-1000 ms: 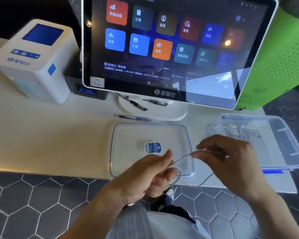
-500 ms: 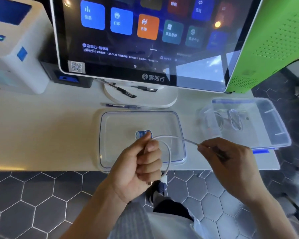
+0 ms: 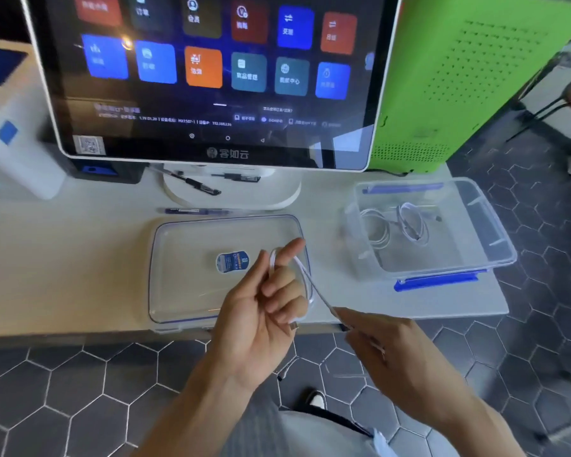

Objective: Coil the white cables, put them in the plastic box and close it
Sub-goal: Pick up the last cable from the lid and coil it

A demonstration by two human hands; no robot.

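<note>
My left hand holds a white cable looped round its fingers, above the near edge of the counter. My right hand pinches the free end of that cable, which runs taut from the loop down to it. The clear plastic box with blue clasps stands open at the right of the counter; two coiled white cables lie inside. Its clear lid, bearing a blue sticker, lies flat in front of me, behind my left hand.
A large touchscreen terminal on a white stand fills the back of the counter, with pens at its base. A white printer is at the left and a green perforated case at the right. Hexagon floor tiles lie below.
My left hand has opened somewhat and the loop now wraps its fingers. My right hand has dropped lower, nearer me, drawing the cable end tight. The view shifted left and down.
</note>
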